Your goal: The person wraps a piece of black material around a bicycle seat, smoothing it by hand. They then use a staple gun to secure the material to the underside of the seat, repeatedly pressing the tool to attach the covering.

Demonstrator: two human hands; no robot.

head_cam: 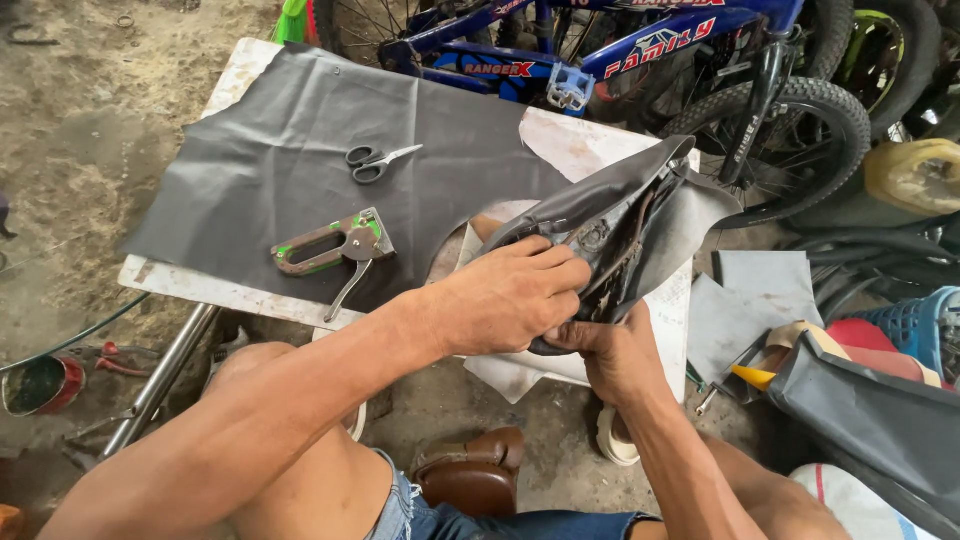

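A low worktable point(190, 282) is seen from above, its white top mostly covered by a large sheet of dark grey vinyl point(300, 150) spread flat, apparently so that pieces can be cut from it. Blue bicycles point(640, 45) are parked behind the table's far edge. At the table's right edge, an upturned bicycle saddle point(610, 235) is held tilted, its underside and metal rails facing up, with loose grey covering draped around it. The saddle is gripped by both hands, seemingly to keep the covering pulled tight over the rim. The left hand point(515, 295) is closed over the saddle's near end, fingers curled onto the folded covering. The right hand point(615, 355) is closed beneath it, pinching the covering's edge from below. Near the table's front edge, a green and grey staple gun point(335, 248) is laid on the vinyl, within easy reach of the left hand. A pair of scissors point(378, 160) is left shut near the middle of the sheet.
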